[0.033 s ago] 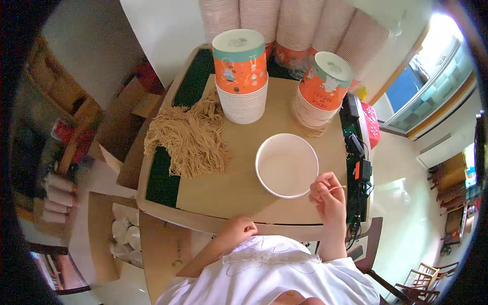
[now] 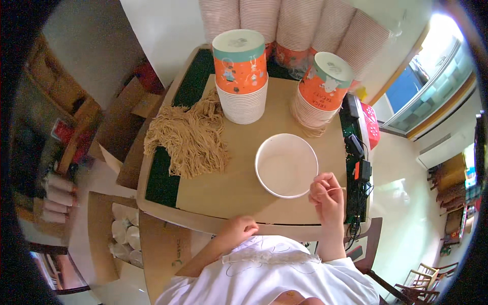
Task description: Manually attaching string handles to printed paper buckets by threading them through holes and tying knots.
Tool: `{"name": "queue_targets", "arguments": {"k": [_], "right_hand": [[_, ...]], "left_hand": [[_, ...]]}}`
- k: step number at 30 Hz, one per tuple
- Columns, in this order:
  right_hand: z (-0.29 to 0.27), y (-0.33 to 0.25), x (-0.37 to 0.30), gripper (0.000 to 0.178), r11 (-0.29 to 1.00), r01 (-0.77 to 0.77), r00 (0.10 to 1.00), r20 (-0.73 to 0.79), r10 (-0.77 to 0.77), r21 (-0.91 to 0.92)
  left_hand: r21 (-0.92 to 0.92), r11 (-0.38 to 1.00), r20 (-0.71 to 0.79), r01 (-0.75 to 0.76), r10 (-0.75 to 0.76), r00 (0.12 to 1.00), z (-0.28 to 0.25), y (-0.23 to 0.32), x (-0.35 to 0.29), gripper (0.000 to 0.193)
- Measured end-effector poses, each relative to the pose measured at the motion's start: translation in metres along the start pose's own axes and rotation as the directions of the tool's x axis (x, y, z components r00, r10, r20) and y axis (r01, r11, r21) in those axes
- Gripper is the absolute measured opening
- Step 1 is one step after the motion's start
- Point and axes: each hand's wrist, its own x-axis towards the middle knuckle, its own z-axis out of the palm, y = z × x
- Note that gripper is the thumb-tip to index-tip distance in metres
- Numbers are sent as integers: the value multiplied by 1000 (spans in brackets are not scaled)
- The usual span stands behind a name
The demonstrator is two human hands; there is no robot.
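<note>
A white paper bucket (image 2: 286, 165) stands on the brown cardboard sheet in front of me, its open mouth facing up. Beside its near right rim, my right hand (image 2: 327, 194) is closed in a pinch on a thin pale cord (image 2: 339, 189), whose end sticks out to the right. My left hand (image 2: 239, 230) rests at the table's near edge with fingers curled; whatever it holds, if anything, is hidden. To the left lies a loose heap of tan cords (image 2: 188, 137). Farther back are a tall stack of upside-down orange buckets (image 2: 241, 76) and another orange stack (image 2: 323, 89) with cords hanging around its lower part.
Tall columns of nested paper buckets (image 2: 259, 20) stand along the wall. A power strip with black plugs and cables (image 2: 362, 173) runs down the table's right edge, near a red plastic basket (image 2: 371, 124). An open carton (image 2: 104, 239) with wrapped white items sits on the left.
</note>
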Motion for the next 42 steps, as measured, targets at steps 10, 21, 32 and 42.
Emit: {"name": "queue_targets", "arguments": {"k": [10,21,32,42], "right_hand": [[35,31,-17,7,624,171,985,153,-84,-762],[23,25,-24,15,605,231,964,263,-37,-762],[19,-7,-17,4,632,103,991,27,-128,-768],[-26,-109,7,9,420,325,716,-70,-694,-847]], "left_hand": [[-132,909,-334,-395,335,881,-23,102,36,29],[-604,761,-308,-238,52,950,-22,87,37,3],[-209,880,-368,-427,333,868,-45,111,76,6],[219,948,-253,-233,285,924,-95,42,180,29]]}}
